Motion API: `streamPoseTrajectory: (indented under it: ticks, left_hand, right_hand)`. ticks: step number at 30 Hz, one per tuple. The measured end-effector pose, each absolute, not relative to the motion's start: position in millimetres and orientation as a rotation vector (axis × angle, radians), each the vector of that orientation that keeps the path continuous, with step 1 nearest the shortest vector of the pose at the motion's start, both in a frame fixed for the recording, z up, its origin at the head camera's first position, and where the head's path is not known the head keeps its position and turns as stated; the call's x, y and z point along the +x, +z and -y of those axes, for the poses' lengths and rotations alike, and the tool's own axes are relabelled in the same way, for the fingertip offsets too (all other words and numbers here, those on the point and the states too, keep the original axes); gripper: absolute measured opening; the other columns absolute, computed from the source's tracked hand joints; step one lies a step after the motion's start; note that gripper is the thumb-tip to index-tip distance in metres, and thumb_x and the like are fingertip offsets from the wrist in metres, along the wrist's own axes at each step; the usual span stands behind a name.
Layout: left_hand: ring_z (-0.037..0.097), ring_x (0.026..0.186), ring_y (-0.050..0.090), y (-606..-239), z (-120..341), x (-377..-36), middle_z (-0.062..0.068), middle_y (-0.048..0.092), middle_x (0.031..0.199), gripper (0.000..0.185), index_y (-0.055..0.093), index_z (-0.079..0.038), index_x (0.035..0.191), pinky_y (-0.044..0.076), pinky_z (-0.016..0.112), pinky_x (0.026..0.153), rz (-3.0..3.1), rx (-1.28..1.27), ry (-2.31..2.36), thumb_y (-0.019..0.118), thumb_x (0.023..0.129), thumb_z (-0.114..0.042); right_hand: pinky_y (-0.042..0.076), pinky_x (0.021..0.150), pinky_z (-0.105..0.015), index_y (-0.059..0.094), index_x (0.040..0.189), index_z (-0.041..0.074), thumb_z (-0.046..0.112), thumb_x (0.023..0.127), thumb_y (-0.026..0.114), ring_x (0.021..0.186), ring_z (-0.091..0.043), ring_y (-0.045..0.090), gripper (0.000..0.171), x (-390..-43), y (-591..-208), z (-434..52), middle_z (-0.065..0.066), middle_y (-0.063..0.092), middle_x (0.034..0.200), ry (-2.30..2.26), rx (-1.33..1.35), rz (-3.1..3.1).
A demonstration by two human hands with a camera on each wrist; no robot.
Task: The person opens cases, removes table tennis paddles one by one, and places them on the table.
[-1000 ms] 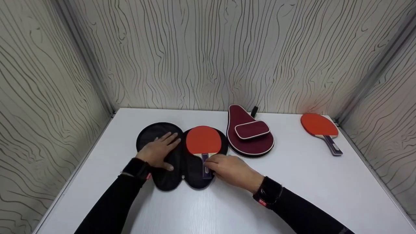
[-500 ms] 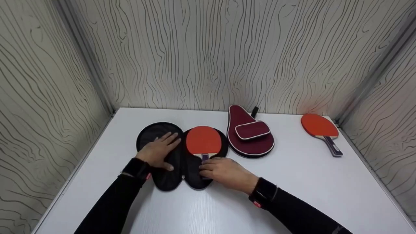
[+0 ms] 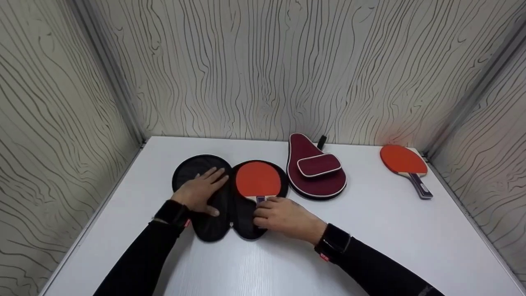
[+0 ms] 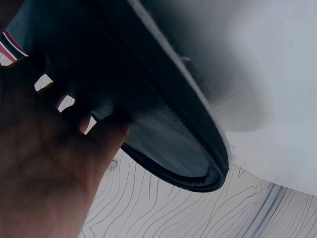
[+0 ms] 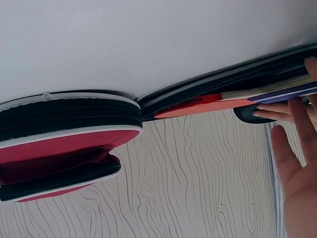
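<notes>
A black-lined paddle case [image 3: 246,230] lies unfolded on the white table, its two halves side by side. My left hand [image 3: 201,193] rests on the left half, fingers spread and straight; the left wrist view shows the case's zipped rim [image 4: 198,183] past that palm. In the right half lies a table tennis paddle [image 3: 258,179] with its red face up and purple handle toward me. The fingers of my right hand [image 3: 289,218] bend over this handle and hold it, covering most of it. In the right wrist view, the handle [image 5: 277,94] passes between the fingers.
Right beside the unfolded case lies a zipped maroon paddle case [image 3: 316,185] with white piping and a small pouch on top. A second red paddle [image 3: 404,160] rests at the table's far right. Wood-patterned panels [image 3: 263,70] enclose the back and sides.
My right hand has shifted slightly left and its fingers now cover more of the handle. The paddle has slid a little toward me. The left hand stays put.
</notes>
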State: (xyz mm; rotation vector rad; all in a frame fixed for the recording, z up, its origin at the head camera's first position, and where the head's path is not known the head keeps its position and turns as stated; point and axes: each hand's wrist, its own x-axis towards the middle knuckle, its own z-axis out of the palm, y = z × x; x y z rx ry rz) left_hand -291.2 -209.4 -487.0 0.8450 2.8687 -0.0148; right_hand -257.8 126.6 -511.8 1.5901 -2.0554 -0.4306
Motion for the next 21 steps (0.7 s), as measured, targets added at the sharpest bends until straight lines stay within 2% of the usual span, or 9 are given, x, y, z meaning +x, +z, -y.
streamPoseTrajectory:
  ticks: [5,12,21]
  left_hand:
    - [0.045,0.184,0.025,-487,209,-292,0.021,0.026,0.196,0.114,0.035,-0.005,0.185,0.041,0.070,0.141,-2.862,0.836,-0.027,0.093,0.099,-0.052]
    - [0.046,0.183,0.025,-487,210,-292,0.022,0.026,0.196,0.114,0.034,-0.004,0.184,0.041,0.071,0.141,-2.858,0.843,-0.010,0.094,0.099,-0.052]
    - [0.046,0.183,0.026,-488,211,-291,0.021,0.026,0.196,0.113,0.036,-0.004,0.184,0.041,0.071,0.140,-2.869,0.851,0.020,0.094,0.099,-0.050]
  right_hand:
    - [0.065,0.117,-0.029,0.078,0.121,0.027,0.024,0.112,0.076,0.132,-0.012,0.078,0.010,-260,-511,-129,0.013,0.084,0.130,-0.408,1.570,2.009]
    - [0.065,0.115,-0.028,0.077,0.124,0.023,0.013,0.107,0.080,0.131,-0.013,0.077,0.020,-262,-503,-130,0.010,0.083,0.129,-0.342,1.517,1.995]
    - [0.069,0.101,-0.025,0.077,0.119,0.019,0.007,0.104,0.081,0.122,-0.014,0.078,0.020,-266,-495,-129,0.005,0.080,0.124,-0.167,1.398,1.987]
